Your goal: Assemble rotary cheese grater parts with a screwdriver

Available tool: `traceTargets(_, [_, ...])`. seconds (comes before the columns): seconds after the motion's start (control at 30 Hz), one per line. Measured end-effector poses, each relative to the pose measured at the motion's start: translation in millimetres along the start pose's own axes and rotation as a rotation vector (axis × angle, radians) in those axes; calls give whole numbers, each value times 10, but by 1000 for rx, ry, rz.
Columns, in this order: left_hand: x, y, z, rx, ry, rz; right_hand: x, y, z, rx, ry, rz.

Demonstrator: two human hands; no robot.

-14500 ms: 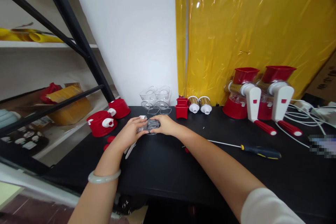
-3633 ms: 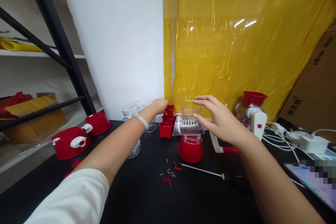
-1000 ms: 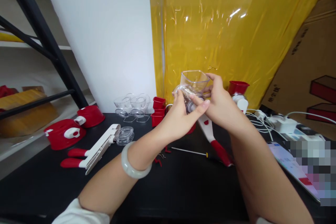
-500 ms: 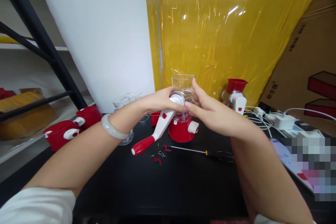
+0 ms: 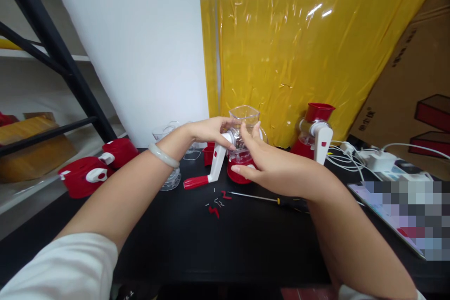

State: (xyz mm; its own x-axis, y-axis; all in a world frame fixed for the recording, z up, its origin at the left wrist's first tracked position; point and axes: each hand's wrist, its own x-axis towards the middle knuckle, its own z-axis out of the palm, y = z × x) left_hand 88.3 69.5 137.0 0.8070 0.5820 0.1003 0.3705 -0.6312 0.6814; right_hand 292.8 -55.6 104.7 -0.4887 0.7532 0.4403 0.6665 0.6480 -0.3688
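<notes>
A rotary grater (image 5: pixel 245 113) with a clear hopper, a metal drum and a red base stands upright on the black table. Its white crank (image 5: pixel 218 161) points down to the left and ends in a red handle. My left hand (image 5: pixel 213 130) grips the crank's round hub with thumb and fingers. Around the grater's right side curves my right hand (image 5: pixel 262 154), fingers near the drum and thumb in front of the red base. In front lie two small red plastic pieces (image 5: pixel 213 212), several tiny screws (image 5: pixel 218 203) and a screwdriver (image 5: pixel 256 196).
A second grater (image 5: pixel 319 112) with a red hopper stands at the back right. Red bases (image 5: pixel 79 176) lie left, clear parts (image 5: pixel 168 180) beside my left forearm. White cables (image 5: pixel 346 157), a power strip and a tablet (image 5: pixel 379 215) are on the right. A yellow sheet hangs behind.
The grater has turned, bringing its drum front more into view; the crank handle sits higher and nearly level. My right hand has shifted left and lower across the front, its thumb now by the base.
</notes>
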Motion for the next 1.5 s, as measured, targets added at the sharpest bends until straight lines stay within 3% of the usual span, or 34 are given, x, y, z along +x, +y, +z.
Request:
traceTargets(0.2, [139,-187,-57,-123,-170,62,12,-149,-85,-43,-227,199])
traceTargets(0.37, [198,-273,-63,-131,-246,82,-12,-167,-119,-29,-274,94])
traceTargets(0.57, [267,-337,-32,-169,-240,83,3,-117,-258,50,-228,-113])
traceTargets(0.63, [281,-357,-8,-217,-231,74,2,-94,-407,54,-192,-83])
traceTargets(0.77, [275,-378,31,-250,-211,63,-8,145,-653,45,58,126])
traceTargets(0.83, [244,-377,46,-248,-166,70,-1,378,-635,77,177,222])
traceTargets(0.93, [144,-381,90,-243,-88,68,1,763,-369,184,337,323])
traceTargets(1.03, [-8,-410,205,-177,53,17,-33,1015,54,623,455,411])
traceTargets(1.17, [-200,-464,497,-39,386,-31,-52,1028,451,1029,559,396])
traceTargets(1.23, [-247,-479,665,14,520,-50,-23,949,507,1136,523,416])
traceTargets(1.33, [-239,-493,864,-18,634,-77,38,835,479,1220,370,430])
traceTargets(1.43, [-179,-510,952,-70,688,-85,72,809,440,1191,195,359])
traceTargets(1.5, [-143,-518,954,-48,698,-77,76,839,448,1158,157,338])
